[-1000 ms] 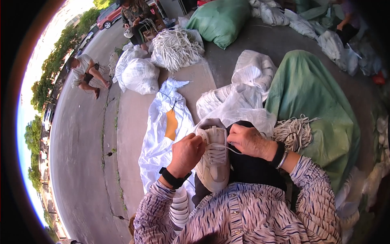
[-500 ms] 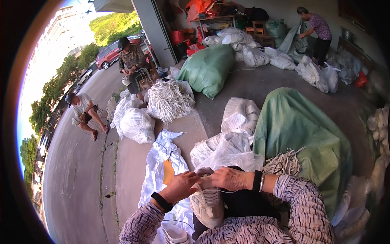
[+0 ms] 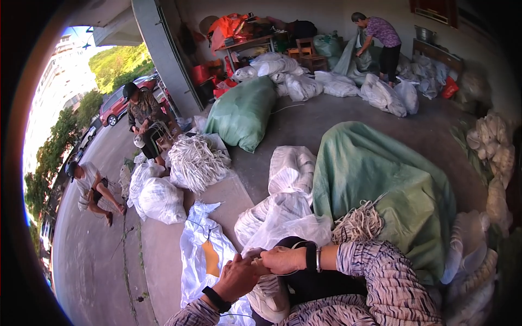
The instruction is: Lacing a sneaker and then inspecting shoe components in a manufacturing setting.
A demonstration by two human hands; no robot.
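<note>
A pale beige sneaker (image 3: 269, 300) rests on my lap, its toe toward me and its laces partly threaded. My left hand (image 3: 237, 278) is closed at the top of the sneaker, around its tongue and collar. Right beside it, my right hand (image 3: 284, 259) pinches at the same opening; a pale shoelace (image 3: 292, 273) runs out under its fingers. The fingertips of both hands nearly meet and partly hide the collar. A bundle of pale laces (image 3: 359, 224) lies beyond my right forearm.
A white woven sack (image 3: 198, 261) with a yellow patch lies left of my lap. Ahead stand clear bags of shoes (image 3: 291, 171) and a large green cloth-covered heap (image 3: 375, 163). Two people sit at the left near a lace pile (image 3: 198, 160); another person (image 3: 383, 41) stands at the back handling sacks.
My view has turned to the right, so the surroundings shift left. Both hands stay at the sneaker's opening, with the right wrist and fingers slightly turned. A second shoe at the lower edge has left view.
</note>
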